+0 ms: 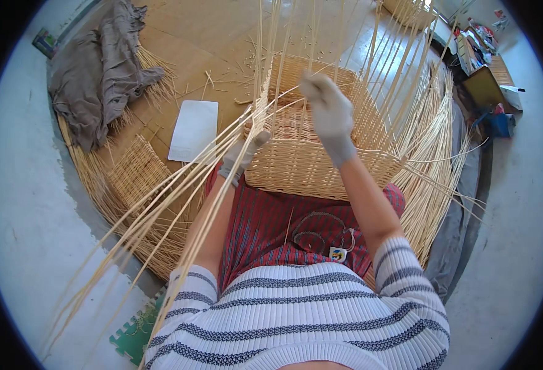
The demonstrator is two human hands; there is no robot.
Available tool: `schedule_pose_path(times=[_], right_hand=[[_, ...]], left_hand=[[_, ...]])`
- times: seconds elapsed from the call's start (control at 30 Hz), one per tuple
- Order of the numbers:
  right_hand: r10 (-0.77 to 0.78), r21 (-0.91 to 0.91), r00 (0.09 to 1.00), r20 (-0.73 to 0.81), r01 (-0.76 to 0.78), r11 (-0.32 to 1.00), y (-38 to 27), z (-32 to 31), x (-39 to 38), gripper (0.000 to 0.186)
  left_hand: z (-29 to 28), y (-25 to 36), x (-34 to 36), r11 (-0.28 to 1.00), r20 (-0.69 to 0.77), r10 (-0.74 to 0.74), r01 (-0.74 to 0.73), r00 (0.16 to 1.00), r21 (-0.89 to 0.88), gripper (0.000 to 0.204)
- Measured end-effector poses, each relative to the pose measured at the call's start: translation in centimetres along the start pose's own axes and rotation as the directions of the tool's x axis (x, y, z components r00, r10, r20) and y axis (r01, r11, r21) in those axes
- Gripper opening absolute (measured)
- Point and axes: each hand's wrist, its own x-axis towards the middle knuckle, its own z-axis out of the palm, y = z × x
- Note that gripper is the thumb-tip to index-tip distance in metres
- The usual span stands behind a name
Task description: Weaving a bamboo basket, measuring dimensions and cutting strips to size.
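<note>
A half-woven square rattan basket (321, 176) rests on my lap, with long upright stakes (370, 43) rising from its rim. My left hand (247, 151), in a grey glove, grips the basket's left corner, partly hidden behind a bundle of pale strands (169, 176) that trails toward the lower left. My right hand (327, 114), in a pale glove, is raised over the basket with fingers curled at a thin strand near the far wall. Its fingertips are hard to make out.
A crumpled grey cloth (95, 80) covers cane bundles at the left, near a woven mat (136, 169) and a white sheet (193, 129). Loose cane (432, 142) lies along the right. A cluttered wooden table (493, 77) stands at the back right, and a green foam mat (126, 333) lies lower left.
</note>
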Motion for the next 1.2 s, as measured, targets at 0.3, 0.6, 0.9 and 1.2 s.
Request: schedule_pose_path(times=[0.3,0.6,0.9,1.2], right_hand=[[0.029,0.348,0.997,-0.068,-0.004,0.937,1.6,-0.4,-3.5,0.056],[0.704,0.622,0.689,-0.172,-0.479,0.620,5.2,-5.8,-13.5,0.019],[0.406,0.034,0.891,-0.204,-0.408,0.912,2.5,-5.9,-7.0,0.040],[0.150,0.071,0.985,-0.090,-0.143,0.987,2.9,-8.2,-7.8,0.065]], left_hand=[[0.4,-4.1,1.2,0.659,-0.100,-0.081,-0.022,0.992,-0.752,0.027],[5.8,-3.0,-5.5,0.996,-0.620,0.070,-0.084,0.781,0.007,0.022],[7.8,3.8,0.6,0.917,0.262,-0.391,0.398,0.883,0.026,0.023],[8.0,2.6,0.8,0.936,0.180,-0.350,0.352,0.919,0.025,0.030]])
